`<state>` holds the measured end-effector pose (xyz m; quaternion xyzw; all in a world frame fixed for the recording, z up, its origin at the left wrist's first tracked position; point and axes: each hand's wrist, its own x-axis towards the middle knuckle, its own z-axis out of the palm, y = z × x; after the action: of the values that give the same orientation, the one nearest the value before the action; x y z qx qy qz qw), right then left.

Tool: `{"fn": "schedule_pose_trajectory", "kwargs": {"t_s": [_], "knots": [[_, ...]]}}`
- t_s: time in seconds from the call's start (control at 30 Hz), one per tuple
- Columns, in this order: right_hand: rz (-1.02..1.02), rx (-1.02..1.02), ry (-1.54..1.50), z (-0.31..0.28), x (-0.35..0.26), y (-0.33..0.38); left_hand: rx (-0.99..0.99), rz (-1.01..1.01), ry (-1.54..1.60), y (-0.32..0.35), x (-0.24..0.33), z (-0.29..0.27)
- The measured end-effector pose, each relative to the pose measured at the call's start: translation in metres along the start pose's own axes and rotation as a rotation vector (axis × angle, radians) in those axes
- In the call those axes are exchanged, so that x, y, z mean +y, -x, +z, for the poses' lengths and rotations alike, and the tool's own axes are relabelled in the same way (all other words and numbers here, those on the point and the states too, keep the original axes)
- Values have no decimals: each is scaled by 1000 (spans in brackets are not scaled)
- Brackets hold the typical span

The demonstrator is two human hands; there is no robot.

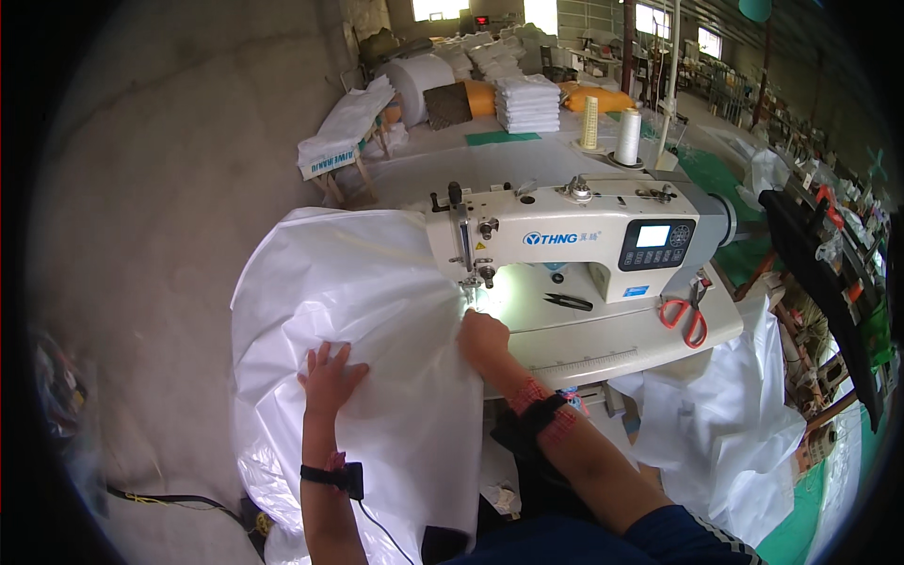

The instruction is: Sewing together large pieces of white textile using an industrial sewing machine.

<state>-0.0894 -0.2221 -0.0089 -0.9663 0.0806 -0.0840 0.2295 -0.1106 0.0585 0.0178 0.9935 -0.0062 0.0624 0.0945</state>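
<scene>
Workshop floor — hands [331,377] on white sheet [348,311]

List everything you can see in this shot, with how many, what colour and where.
sewing machine: one, white, on the table at centre
white sheet: one large, white, draped from the needle area down to the left
orange scissors: one pair, orange handles, on the table right of the machine
thread snips: one, black, on the machine bed
thread cones: two, white and pale yellow, behind the machine
folded stack: one, white, far bench
fabric roll: one, white, far left of the stack
left hand: one, spread flat on the sheet, black wrist strap
right hand: one, pressing the sheet beside the needle
</scene>
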Motion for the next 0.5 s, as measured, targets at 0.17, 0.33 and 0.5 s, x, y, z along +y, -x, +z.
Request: {"fn": "schedule_pose_trajectory", "kwargs": {"t_s": [0.17,0.33,0.5], "knots": [[-35,139,-234,-2,17,12,-108,-8,42,-41,5,-9],[159,-626,-1103,-4,28,114,-104,-21,10,-69,12,-7],[228,-1133,-818,58,33,194,-56,-12,-35,-30,27,-11]]}}
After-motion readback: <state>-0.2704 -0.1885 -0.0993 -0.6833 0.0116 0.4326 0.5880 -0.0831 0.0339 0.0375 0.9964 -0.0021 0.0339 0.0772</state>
